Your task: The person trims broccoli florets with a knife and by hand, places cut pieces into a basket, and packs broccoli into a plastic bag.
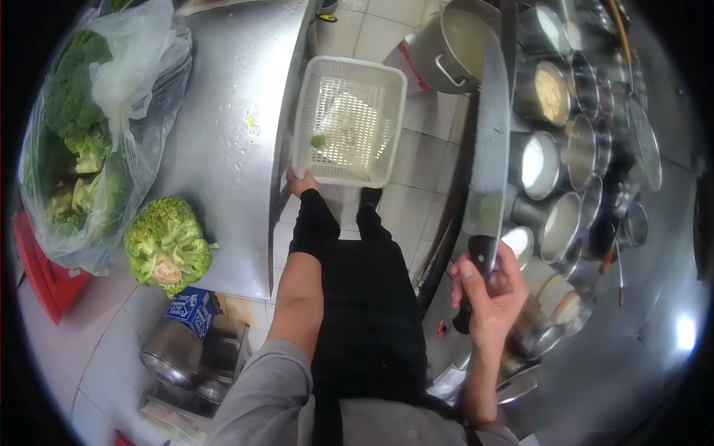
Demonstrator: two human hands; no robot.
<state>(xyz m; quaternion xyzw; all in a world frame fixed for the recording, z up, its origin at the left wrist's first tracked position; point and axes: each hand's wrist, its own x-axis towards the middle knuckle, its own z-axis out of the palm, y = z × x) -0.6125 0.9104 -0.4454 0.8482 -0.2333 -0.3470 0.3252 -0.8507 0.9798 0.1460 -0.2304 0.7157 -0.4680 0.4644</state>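
A large cleaver (pixel 491 126) stands blade up in my right hand (pixel 487 293), whose fingers wrap round its black handle. My left hand (pixel 301 183) is at the near left corner of a white plastic basket (pixel 349 181), its fingers closed on the rim. One small green piece (pixel 318 141) lies in the basket. On the steel table (pixel 223 163), near its front left corner, rests a broccoli head (pixel 168 245) with its cut stem showing. Behind it a clear plastic bag (pixel 137 89) holds more broccoli (pixel 74 97).
Metal containers (pixel 539 163) of seasonings and ladles fill the right side. A big pot (pixel 461 44) stands beyond the basket. A blue box (pixel 192 311) and steel pot (pixel 169 353) are below the table, and a red object (pixel 48 271) is at far left.
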